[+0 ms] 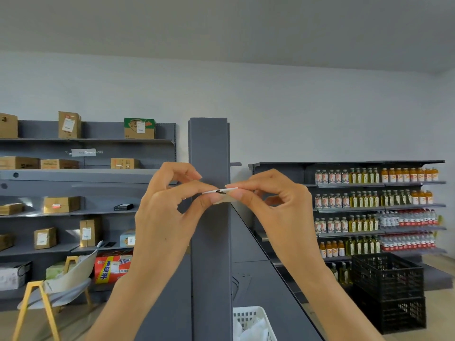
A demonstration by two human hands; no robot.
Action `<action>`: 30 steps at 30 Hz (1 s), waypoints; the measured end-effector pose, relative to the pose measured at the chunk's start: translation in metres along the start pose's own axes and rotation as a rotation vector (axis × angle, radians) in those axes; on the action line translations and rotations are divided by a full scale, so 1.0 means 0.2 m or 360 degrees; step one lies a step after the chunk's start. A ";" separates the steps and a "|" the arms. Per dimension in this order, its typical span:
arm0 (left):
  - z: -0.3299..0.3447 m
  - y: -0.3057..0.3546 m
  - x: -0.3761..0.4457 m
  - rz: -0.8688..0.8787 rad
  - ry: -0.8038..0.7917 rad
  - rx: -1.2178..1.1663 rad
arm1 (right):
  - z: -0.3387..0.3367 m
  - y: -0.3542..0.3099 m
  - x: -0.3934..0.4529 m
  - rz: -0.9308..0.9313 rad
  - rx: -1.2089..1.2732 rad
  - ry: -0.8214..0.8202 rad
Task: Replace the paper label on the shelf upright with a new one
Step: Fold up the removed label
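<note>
A small white paper label [220, 191] with black writing is held flat, edge-on to me, in front of the dark grey shelf upright [209, 148]. My left hand [170, 205] pinches its left end between thumb and forefinger. My right hand [268, 200] pinches its right end the same way. Both hands meet at about mid-height of the upright. I cannot tell whether the label touches the upright's face.
A white basket [248, 316] with white papers sits low, just right of the upright. Black crates [389, 286] are stacked at the right, in front of shelves of bottles [374, 203]. Shelves with cardboard boxes [61, 204] and a chair [61, 289] stand at the left.
</note>
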State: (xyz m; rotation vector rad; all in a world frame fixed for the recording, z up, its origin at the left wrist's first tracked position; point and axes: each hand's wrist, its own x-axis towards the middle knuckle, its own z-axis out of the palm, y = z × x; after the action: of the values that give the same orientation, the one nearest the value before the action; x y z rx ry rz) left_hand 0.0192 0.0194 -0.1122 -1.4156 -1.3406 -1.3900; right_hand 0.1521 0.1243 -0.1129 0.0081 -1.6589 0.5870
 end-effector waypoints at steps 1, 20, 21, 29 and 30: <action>0.00 -0.01 0.00 -0.0008 -0.0029 -0.0009 | 0.00 0.01 0.00 0.0020 -0.0012 -0.0025; -0.04 -0.01 0.02 -0.0137 -0.0428 -0.0714 | 0.05 -0.04 0.02 0.0431 0.0562 -0.0447; -0.04 -0.01 0.02 -0.0116 -0.0432 -0.0688 | 0.06 -0.04 0.02 0.0419 0.0554 -0.0440; -0.05 -0.05 -0.01 0.0021 -0.0135 -0.0388 | 0.13 -0.01 0.00 0.0245 0.0353 -0.0301; -0.05 -0.05 -0.01 0.0010 -0.0084 -0.0368 | 0.12 -0.01 -0.01 0.0222 0.0366 -0.0286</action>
State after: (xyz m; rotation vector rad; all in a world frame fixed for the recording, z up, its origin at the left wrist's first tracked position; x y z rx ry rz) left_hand 0.0072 0.0109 -0.1145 -1.6151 -1.2380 -1.5528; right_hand 0.1301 0.1127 -0.1151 0.1164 -1.7665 0.9029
